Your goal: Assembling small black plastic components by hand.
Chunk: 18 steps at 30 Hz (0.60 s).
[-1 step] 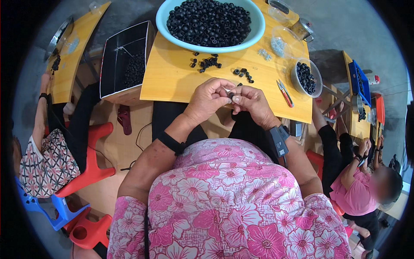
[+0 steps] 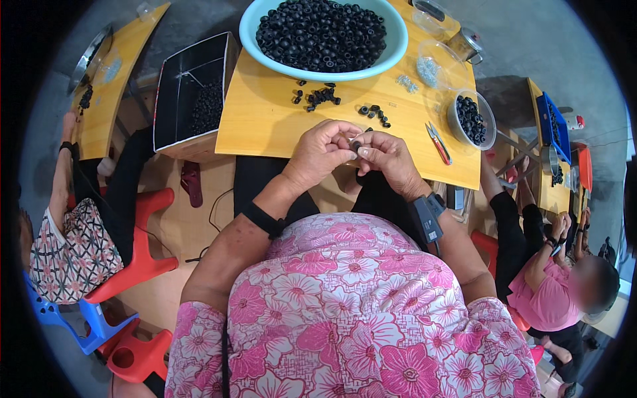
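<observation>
Both hands meet over the yellow wooden table's [image 2: 265, 119] near edge, left hand [image 2: 322, 154] and right hand [image 2: 388, 159] fingertips pinched on one small black rubber ring [image 2: 356, 144]; few loose rings [image 2: 318, 96] mid-table, big turquoise bowl [image 2: 252, 40] at far edge looks nearly full, so most work remains.

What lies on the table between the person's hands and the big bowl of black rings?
In the head view, two small loose clusters of black rings lie on the yellow table, between the hands and the light blue bowl.
</observation>
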Motion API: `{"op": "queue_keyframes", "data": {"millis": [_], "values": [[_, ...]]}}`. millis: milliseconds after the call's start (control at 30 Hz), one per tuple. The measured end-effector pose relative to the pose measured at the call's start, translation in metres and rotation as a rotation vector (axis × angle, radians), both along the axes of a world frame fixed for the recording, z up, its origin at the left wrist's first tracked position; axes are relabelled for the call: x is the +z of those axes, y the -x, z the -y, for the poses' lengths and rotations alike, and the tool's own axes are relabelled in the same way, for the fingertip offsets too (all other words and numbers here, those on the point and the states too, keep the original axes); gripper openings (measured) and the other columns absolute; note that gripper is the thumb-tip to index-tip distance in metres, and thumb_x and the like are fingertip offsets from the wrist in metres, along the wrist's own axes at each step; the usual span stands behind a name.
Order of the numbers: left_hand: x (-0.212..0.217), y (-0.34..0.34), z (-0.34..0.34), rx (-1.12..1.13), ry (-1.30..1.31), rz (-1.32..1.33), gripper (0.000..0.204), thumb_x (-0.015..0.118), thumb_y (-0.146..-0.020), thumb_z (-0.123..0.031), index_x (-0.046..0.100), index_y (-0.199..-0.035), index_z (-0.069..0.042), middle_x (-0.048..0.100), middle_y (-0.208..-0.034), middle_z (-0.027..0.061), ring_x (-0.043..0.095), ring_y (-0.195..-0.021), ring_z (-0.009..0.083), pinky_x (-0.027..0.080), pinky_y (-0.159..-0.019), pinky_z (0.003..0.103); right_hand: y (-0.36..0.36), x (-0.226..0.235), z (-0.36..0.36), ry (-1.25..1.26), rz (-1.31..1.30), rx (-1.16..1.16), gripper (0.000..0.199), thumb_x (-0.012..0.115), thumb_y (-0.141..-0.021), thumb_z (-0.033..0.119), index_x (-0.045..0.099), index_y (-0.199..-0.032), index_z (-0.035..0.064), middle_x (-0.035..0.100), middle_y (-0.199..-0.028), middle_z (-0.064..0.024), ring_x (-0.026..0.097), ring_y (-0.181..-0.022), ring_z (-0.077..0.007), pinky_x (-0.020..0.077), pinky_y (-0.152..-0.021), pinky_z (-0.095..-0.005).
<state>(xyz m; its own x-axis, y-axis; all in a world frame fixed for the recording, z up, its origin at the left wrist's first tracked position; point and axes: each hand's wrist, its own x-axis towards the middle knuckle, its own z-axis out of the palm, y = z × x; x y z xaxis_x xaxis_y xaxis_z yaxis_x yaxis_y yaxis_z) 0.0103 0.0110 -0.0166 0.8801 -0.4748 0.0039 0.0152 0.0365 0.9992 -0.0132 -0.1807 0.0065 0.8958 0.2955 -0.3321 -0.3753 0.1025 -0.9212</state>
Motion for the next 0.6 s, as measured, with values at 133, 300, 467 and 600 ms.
{"op": "queue_keyframes", "data": {"millis": [133, 300, 467, 600], "values": [[0.011, -0.004, 0.0, -0.033, 0.078, -0.063, 0.04, 0.067, -0.082, 0.005, 0.058, -0.121, 0.001, 0.06, -0.094, 0.0013, 0.057, -0.082, 0.0048, 0.051, -0.074, 0.02, 0.001, -0.004, -0.003, 0.071, 0.132, 0.009, 0.015, 0.059, -0.092, 0.006, 0.059, -0.105, -0.0023, 0.063, -0.084, -0.0032, 0.058, -0.066, -0.0072, 0.0512, -0.064, -0.0239], [0.024, -0.006, -0.003, -0.137, -0.013, -0.125, 0.051, 0.068, -0.082, 0.002, 0.053, -0.13, 0.003, 0.06, -0.1, 0.0012, 0.055, -0.087, 0.0039, 0.049, -0.077, 0.018, 0.002, -0.004, -0.011, 0.22, 0.372, -0.031, 0.02, 0.06, -0.086, -0.001, 0.059, -0.106, -0.0009, 0.062, -0.089, -0.0057, 0.059, -0.077, -0.0117, 0.0501, -0.071, -0.0257], [0.014, -0.007, -0.002, -0.115, -0.016, -0.035, 0.05, 0.069, -0.081, -0.001, 0.055, -0.129, 0.003, 0.061, -0.103, 0.0003, 0.054, -0.084, 0.0033, 0.048, -0.076, 0.018, 0.002, -0.01, -0.011, 0.351, 0.447, -0.026, 0.023, 0.061, -0.083, -0.001, 0.059, -0.106, 0.0002, 0.06, -0.089, -0.0085, 0.058, -0.08, -0.016, 0.0492, -0.074, -0.0285], [0.019, -0.006, 0.0, -0.094, -0.041, -0.073, 0.047, 0.069, -0.081, -0.002, 0.057, -0.126, 0.003, 0.061, -0.1, -0.0002, 0.054, -0.081, 0.0029, 0.048, -0.075, 0.017, 0.001, -0.012, -0.01, 0.344, 0.454, -0.027, 0.022, 0.059, -0.083, -0.002, 0.059, -0.106, 0.0, 0.059, -0.087, -0.0078, 0.057, -0.079, -0.0156, 0.049, -0.074, -0.0288]]}}
